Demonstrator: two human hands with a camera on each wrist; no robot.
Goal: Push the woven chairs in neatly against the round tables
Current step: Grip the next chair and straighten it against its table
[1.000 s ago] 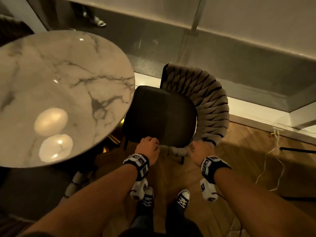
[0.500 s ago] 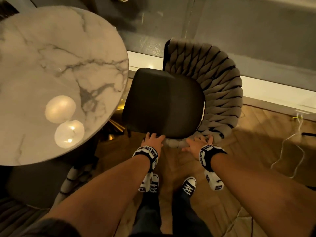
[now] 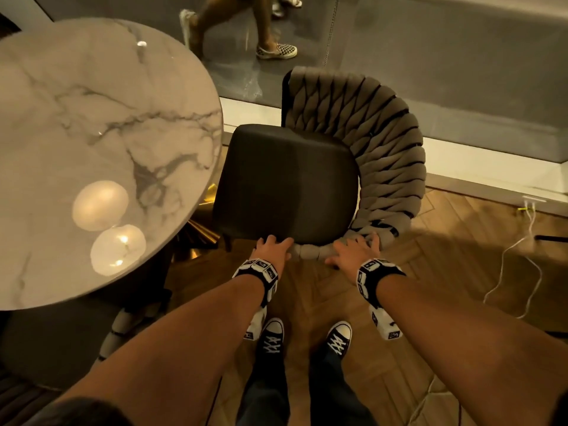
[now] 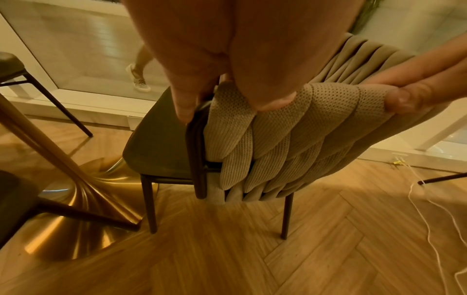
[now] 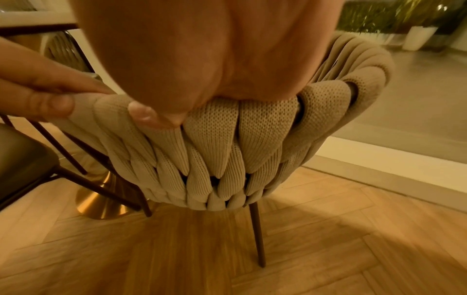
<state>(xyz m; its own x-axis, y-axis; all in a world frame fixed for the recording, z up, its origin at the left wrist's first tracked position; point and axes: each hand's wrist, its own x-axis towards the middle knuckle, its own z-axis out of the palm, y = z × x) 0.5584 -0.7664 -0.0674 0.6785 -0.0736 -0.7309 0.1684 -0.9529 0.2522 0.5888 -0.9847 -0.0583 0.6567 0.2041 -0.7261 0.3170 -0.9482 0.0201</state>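
Note:
A woven chair (image 3: 368, 149) with a beige braided back and a dark seat (image 3: 285, 179) stands right of the round marble table (image 3: 92, 118), its seat edge close to the tabletop's rim. My left hand (image 3: 270, 249) lies on the near end of the back rim, fingers fairly straight over the frame. My right hand (image 3: 353, 250) rests spread on the braided rim beside it. In the left wrist view my left hand (image 4: 230, 103) straddles the chair's frame (image 4: 197, 139), thumb outside. In the right wrist view my right hand (image 5: 202, 89) presses the weave (image 5: 227, 149), thumb on the outer side.
The table's gold pedestal base (image 4: 63, 219) spreads close to the chair's front legs. Another woven chair (image 3: 129, 327) sits tucked at the lower left. A white cable (image 3: 516, 256) trails on the herringbone floor at the right. A glass wall with a pale sill (image 3: 461, 167) runs behind; a passer-by (image 3: 246, 32) walks outside.
Both hands gripped the back rim with curled fingers a second ago; their fingers have since straightened and now lie on the rim. The passer-by's legs have come into view behind the glass.

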